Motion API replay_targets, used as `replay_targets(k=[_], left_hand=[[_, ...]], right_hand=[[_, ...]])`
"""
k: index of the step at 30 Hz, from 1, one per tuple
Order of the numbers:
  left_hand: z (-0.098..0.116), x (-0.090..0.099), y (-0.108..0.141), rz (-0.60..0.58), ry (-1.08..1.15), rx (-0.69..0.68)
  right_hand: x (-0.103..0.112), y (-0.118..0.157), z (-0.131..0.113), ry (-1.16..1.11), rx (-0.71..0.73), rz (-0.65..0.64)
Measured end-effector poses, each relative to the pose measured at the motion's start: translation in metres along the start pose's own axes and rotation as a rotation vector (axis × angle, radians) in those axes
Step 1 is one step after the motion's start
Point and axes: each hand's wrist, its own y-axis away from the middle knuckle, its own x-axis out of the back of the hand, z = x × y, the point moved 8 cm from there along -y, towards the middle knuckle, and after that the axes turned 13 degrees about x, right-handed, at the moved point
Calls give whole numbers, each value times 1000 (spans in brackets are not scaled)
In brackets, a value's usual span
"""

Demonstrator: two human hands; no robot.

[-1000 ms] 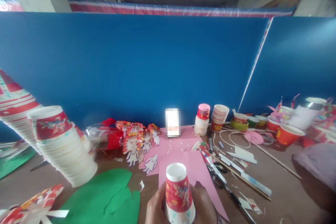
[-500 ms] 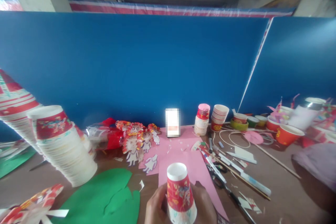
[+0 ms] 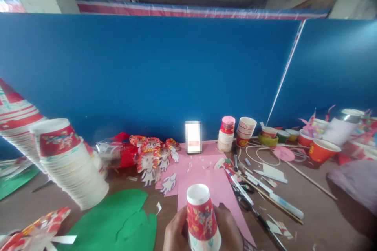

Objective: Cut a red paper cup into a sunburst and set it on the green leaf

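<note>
A red and white paper cup stands upside down at the bottom centre, over pink paper sheets. My left hand grips it from the left and my right hand from the right. Both hands are closed about the cup; most of the fingers are hidden behind it. A second rim shows low on the cup, so it may be more than one cup nested. Left of my hands lies a cut green paper sheet. Small paper cut-out figures lie beyond it.
Tall leaning stacks of paper cups stand at the left. At the right lie a marker, scissors, a thin stick and paper scraps. Shorter cup stacks and orange cups stand farther back, before a blue partition.
The cup has dipped very slightly and tilts a little differently between my hands. Everything else stays in place.
</note>
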Motion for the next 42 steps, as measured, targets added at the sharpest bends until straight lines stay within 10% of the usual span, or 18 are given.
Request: replay_targets(k=[42], left_hand=[[3, 9, -2, 100, -102, -62]], right_hand=[[32, -5, -22, -194, 41, 106]])
